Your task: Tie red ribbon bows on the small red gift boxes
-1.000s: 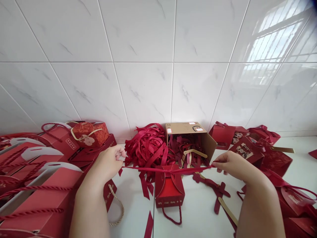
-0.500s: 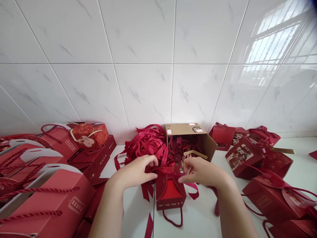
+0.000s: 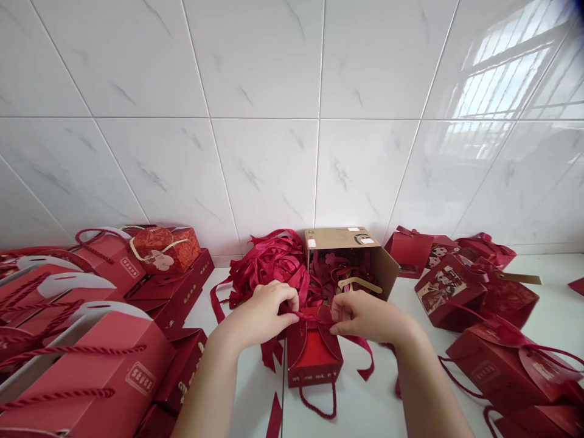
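Observation:
A small red gift box (image 3: 314, 356) stands on the white table, a twisted cord handle hanging over its front. Across its top lies a dark red ribbon (image 3: 310, 315), knotted or bunched at the middle. At the ribbon's left part, my left hand (image 3: 274, 310) is closed, thumb and fingertips pinching it. My right hand (image 3: 353, 313) pinches the ribbon at the box's right upper edge, with a loose tail hanging below. The fingers partly hide the ribbon.
Behind are a heap of red ribbons (image 3: 269, 267) and an open cardboard box (image 3: 387, 267) with ribbons and tags. Large red boxes (image 3: 132, 347) fill the left side. Several red gift boxes (image 3: 493, 359) stand at the right. A tiled wall (image 3: 264, 176) rises behind.
My left hand has moved right, closer to the middle of the box. My right hand has shifted slightly, and the ribbon tail on the right hangs lower and farther right.

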Demonstrator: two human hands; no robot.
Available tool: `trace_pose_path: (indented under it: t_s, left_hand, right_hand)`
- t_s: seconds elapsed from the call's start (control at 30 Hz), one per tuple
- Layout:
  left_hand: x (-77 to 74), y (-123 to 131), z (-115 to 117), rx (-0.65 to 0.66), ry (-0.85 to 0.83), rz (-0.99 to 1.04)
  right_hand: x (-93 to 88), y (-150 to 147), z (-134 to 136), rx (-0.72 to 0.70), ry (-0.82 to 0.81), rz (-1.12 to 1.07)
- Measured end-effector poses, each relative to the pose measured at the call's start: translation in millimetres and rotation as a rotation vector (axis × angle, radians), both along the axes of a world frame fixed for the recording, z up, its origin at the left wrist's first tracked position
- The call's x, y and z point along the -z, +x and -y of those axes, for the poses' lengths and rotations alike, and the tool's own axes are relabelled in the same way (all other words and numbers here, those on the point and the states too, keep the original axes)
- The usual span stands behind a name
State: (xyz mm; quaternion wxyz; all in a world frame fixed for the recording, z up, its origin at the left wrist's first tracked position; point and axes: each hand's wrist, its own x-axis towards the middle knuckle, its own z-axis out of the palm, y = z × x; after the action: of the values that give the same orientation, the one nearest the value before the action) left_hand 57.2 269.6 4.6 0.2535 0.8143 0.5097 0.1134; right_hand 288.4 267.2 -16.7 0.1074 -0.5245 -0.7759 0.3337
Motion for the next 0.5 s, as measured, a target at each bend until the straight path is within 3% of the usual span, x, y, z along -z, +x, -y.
trace_pose_path:
  t_s: [0.17,0.33,0.5]
  left_hand:
    - [-2.7,-0.7,3.8,0.012,-0.164,-0.021]
    - [-2.7,2.2,4.7,-0.021,-0.138,-0.032]
    - [0.0,-0.6,2.3,0.003,-0.155,-0.064]
  right_hand:
    - [-2.7,0.5,2.3,-0.046,-0.036,-0.12]
    - [1.8,1.8,2.2,0.023,-0.075,-0.17]
    - [3.3,5.7,-0.2,-0.008,-0.012,-0.129]
